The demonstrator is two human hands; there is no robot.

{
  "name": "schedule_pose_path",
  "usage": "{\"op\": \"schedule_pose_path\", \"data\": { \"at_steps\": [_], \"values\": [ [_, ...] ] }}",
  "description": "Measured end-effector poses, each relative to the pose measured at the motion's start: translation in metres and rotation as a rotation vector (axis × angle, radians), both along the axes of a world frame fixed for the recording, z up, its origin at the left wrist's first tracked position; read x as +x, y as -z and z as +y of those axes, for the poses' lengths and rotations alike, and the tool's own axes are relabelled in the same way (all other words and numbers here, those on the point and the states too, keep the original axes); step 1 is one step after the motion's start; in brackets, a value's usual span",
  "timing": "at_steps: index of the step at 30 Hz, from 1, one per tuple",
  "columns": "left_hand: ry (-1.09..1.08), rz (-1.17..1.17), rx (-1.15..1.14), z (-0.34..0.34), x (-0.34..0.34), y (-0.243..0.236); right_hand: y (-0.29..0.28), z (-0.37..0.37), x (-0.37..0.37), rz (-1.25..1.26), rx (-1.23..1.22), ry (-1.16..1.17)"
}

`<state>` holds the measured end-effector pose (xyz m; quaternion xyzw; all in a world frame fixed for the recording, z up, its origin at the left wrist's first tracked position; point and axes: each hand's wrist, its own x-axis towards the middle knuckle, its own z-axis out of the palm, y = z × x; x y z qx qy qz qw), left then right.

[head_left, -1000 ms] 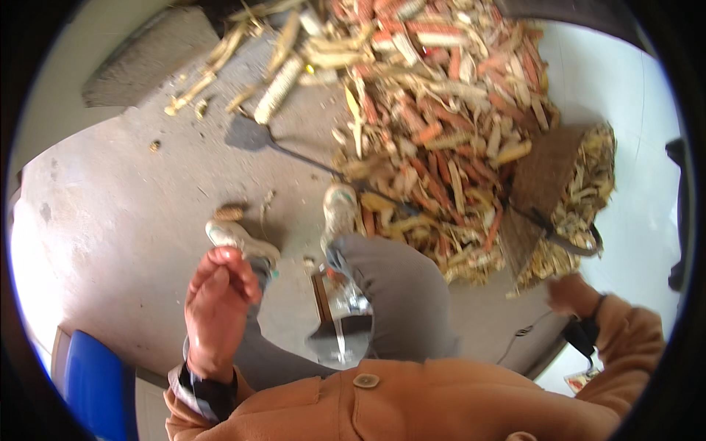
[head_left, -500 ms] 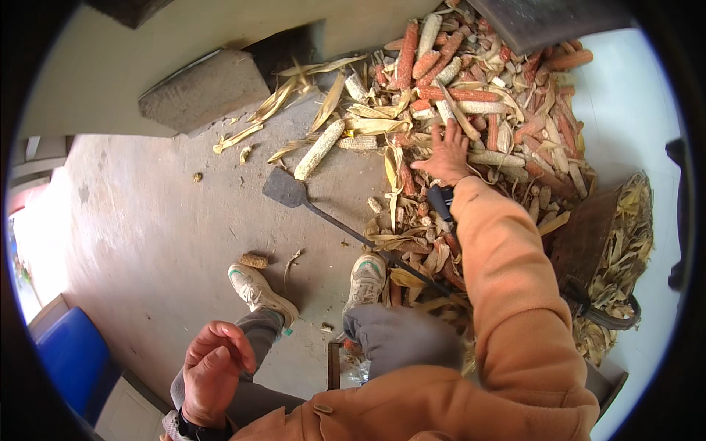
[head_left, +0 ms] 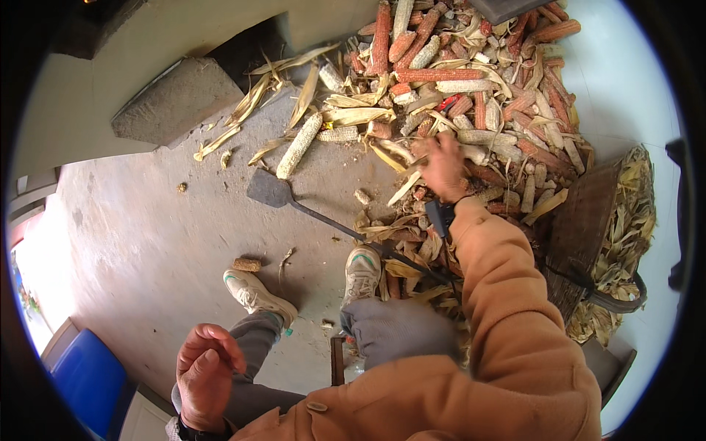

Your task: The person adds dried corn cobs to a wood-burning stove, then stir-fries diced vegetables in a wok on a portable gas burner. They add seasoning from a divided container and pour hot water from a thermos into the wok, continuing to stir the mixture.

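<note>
Over the heap of corn cobs on the right, my right hand is low among cobs and husks. Its fingers look bent and are smeared by motion, so whether it grips anything is unclear. Pale husk strips lie just left of it. The cobs are red and whitish, mixed with dry leaves. My left hand is raised above my left leg, palm up, loosely curled with the thumb apart and nothing in it.
A long-handled flat shovel lies across the floor, its handle passing by my right shoe. A basket of husks leans at the right. Single cobs lie on the floor. At lower left is a blue seat.
My right hand was spread on the cobs; it has come slightly nearer me with fingers bent, and some husks have shifted. My left hand stays raised. The view has shifted slightly.
</note>
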<state>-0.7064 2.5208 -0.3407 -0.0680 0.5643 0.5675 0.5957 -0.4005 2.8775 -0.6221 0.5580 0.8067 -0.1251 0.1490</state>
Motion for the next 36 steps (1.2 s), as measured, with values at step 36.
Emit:
{"op": "schedule_pose_path", "data": {
  "at_steps": [36],
  "values": [
    [0.234, -0.027, 0.016, 0.013, -0.002, -0.003, -0.282, -0.034, -0.14, 1.527, -1.358, 0.107]
  ]
}}
